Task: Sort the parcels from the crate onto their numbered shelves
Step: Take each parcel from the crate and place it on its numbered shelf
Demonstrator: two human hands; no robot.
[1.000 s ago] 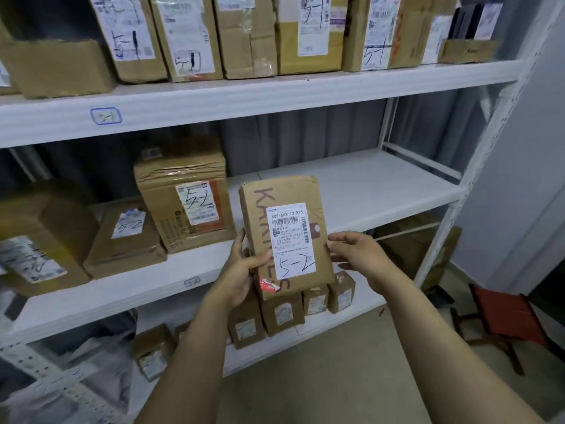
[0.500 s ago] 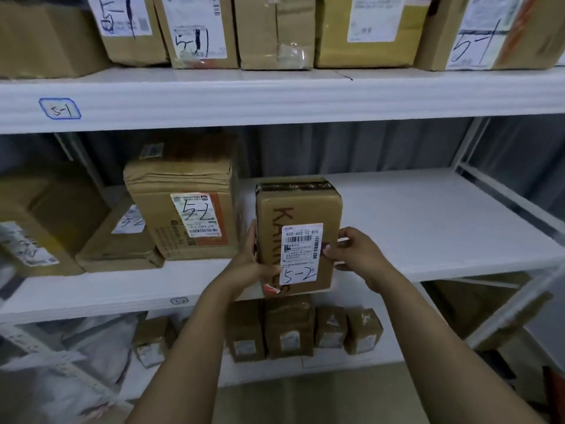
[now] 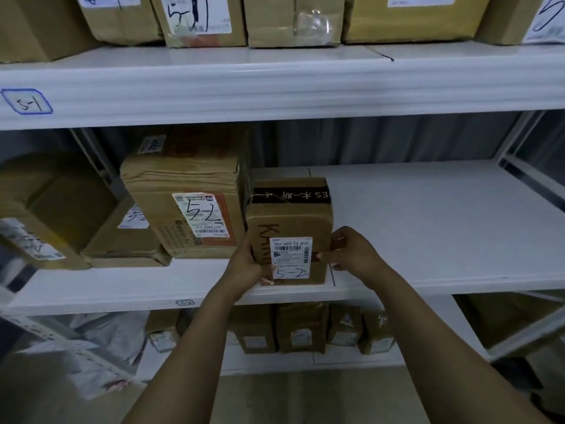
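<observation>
**Parcel (image 3: 290,231) 5-2 at its shelf**

Label outward so its number reads, it stands upright at the near edge of the middle shelf (image 3: 428,228). The left hand (image 3: 247,264) and the right hand (image 3: 351,255) steady it, each grip curled round a side. A taller 5-2 box (image 3: 189,215) stands just to its left, while to its right the shelf lies open.

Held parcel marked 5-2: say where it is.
Head view, centre: the parcel sits on the middle shelf, right of the taller 5-2 box, between left hand and right hand.
</observation>
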